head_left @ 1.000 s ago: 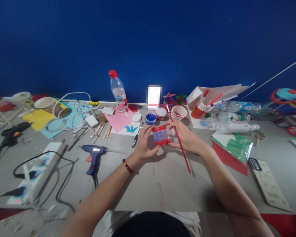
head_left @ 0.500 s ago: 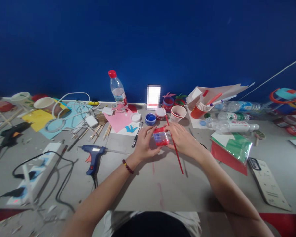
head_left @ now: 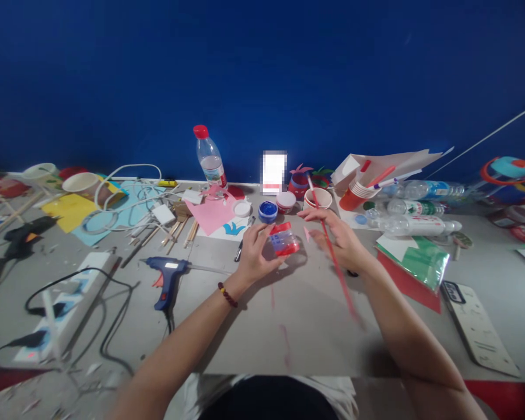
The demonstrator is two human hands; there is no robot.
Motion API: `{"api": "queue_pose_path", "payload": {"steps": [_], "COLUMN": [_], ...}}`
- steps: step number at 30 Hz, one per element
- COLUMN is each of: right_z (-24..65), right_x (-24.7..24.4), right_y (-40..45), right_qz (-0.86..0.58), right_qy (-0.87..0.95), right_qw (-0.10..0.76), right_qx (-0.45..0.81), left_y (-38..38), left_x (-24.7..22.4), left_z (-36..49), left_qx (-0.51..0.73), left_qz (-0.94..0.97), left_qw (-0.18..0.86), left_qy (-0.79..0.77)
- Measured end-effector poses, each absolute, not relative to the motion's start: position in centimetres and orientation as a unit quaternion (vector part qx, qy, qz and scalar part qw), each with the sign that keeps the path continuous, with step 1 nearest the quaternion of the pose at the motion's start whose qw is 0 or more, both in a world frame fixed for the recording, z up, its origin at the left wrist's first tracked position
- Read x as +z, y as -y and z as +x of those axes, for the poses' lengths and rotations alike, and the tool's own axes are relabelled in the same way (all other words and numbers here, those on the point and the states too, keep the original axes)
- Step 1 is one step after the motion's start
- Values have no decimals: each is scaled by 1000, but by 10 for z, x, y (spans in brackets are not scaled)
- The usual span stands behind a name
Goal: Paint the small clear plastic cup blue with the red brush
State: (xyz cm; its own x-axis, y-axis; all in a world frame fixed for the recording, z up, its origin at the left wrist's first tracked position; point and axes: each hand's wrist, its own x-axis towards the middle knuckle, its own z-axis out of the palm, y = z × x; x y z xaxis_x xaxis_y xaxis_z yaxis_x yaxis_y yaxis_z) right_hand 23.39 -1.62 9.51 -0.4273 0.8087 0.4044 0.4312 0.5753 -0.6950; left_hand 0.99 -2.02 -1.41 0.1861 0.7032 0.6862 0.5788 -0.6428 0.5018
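Dim, softly shadowed, with edges smeared and stretched.

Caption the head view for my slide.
Left hand holds a clear plastic cup with red bands; right hand holds a slim red paintbrush.

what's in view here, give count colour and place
container: 1, clear, red and blue, in left hand
brush: 1, red, in right hand
paint pot: 1, blue, beyond container
jar: 1, pale lid, beside paint pot
white cup: at least 1, beyond right hand
orange cups: several, holding pens, right
standing bottle: 1, clear, red-capped, by wall
lying bottles: several, clear, right
glue gun: 1, blue, left
power strip: 1, white, left
phone: 1, pale, near right
paper: several, pink, yellow, blue, left
table: 1, grey, underneath
wall: 1, blue, back
other clutter: uncounted, mixed, sides
left hand: 1, bare, centre
right hand: 1, bare, centre
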Motion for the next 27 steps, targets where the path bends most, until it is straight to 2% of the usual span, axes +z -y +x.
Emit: {"api": "queue_pose_path", "payload": {"steps": [8,11,21,27], "right_z": [236,234,235,224], "right_x": [89,92,85,79], "right_y": [18,15,7,8], "right_qz": [-374,-384,-466,-489], "right_qy": [652,610,562,555], "right_qw": [492,498,522,508], "right_qx": [440,483,441,442], "left_y": [20,20,19,20], "left_x": [-15,-16,-15,-13], "left_z": [11,10,10,9], "left_qx": [484,483,493,495], "left_qz": [761,759,753,756], "left_qw": [49,49,44,44], "left_qy": [-430,-435,-434,-427]}}
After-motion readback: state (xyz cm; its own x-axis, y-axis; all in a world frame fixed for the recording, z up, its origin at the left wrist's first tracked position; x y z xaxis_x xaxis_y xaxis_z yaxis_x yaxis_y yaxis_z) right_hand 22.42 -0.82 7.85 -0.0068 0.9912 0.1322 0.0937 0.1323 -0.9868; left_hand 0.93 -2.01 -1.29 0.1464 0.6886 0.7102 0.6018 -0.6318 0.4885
